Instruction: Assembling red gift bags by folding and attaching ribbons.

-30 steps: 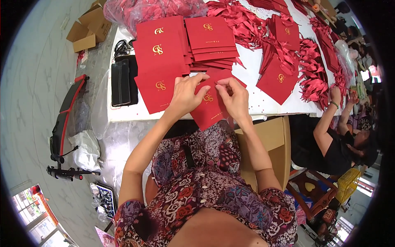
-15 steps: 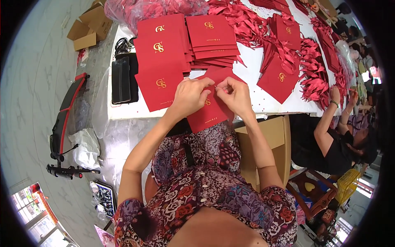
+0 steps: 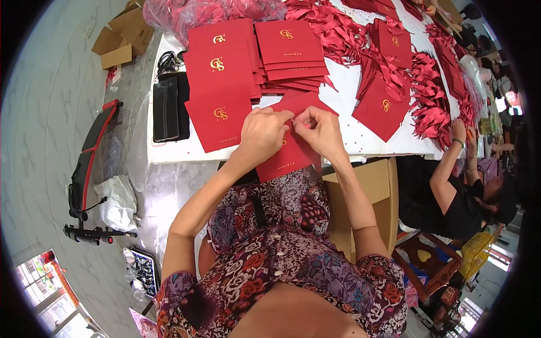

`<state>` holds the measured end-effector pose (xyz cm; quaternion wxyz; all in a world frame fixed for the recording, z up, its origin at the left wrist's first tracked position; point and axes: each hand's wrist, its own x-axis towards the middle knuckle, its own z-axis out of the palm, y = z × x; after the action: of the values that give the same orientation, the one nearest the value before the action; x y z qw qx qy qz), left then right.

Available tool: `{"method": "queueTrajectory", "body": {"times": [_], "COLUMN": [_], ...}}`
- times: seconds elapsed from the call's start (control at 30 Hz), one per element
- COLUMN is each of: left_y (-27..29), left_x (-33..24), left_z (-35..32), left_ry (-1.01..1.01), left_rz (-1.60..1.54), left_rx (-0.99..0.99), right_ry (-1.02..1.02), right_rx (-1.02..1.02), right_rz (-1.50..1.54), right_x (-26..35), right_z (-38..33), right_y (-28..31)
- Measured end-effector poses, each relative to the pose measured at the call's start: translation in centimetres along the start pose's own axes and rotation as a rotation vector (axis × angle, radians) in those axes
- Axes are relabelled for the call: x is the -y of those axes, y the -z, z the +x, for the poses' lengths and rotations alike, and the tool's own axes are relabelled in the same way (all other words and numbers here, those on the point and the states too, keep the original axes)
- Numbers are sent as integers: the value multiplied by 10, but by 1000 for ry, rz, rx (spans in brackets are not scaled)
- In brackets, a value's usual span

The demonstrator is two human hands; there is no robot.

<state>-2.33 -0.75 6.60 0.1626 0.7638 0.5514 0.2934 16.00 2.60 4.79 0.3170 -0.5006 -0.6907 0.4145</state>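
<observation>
A flat red paper bag (image 3: 284, 163) with a gold emblem slants over the table's front edge toward my lap. Both hands meet over its upper part. My left hand (image 3: 264, 132) is closed, its thumb and index finger at the bag; the fingertips are partly hidden. My right hand (image 3: 319, 132) pinches something tiny close to the left fingertips, too small to make out. Beneath and behind them lies another red piece (image 3: 309, 101). Left of my hands, a red bag (image 3: 217, 121) with the same emblem rests on the table.
Stacks of red bags (image 3: 290, 42) stand behind my hands. Red ribbons (image 3: 332, 28) and ribboned bags (image 3: 386, 104) lie to the right. A black phone-like case (image 3: 166, 110) sits at left. Below the table edge stands a cardboard box (image 3: 360, 194). A co-worker's arm (image 3: 445, 174) reaches in at right.
My left fingers have curled in and turned a little, with the thumb less visible. My right fingertips have shifted slightly down and left. The bag has stayed nearly in place.
</observation>
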Motion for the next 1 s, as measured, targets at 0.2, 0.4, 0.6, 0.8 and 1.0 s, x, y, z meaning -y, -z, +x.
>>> {"method": "queueTrajectory", "body": {"times": [0.2, 0.4, 0.6, 0.8, 1.0], "left_y": [-13, 2, 18, 29, 27], "left_x": [-1, -8, 11, -16, -14], "left_z": [-10, -6, -9, -11, -14], "left_ry": [-86, -82, -44, -257, -341], "left_rz": [90, 43, -240, 77, 181], "left_rx": [-91, -52, 139, 152, 130], "right_ry": [130, 41, 92, 98, -156], "right_rx": [-49, -19, 153, 450, 633], "right_rz": [-302, -1, -101, -14, 364], "right_x": [25, 14, 20, -10, -12], "right_z": [-8, -11, -9, 9, 16], "right_y": [-6, 0, 16, 29, 20]}}
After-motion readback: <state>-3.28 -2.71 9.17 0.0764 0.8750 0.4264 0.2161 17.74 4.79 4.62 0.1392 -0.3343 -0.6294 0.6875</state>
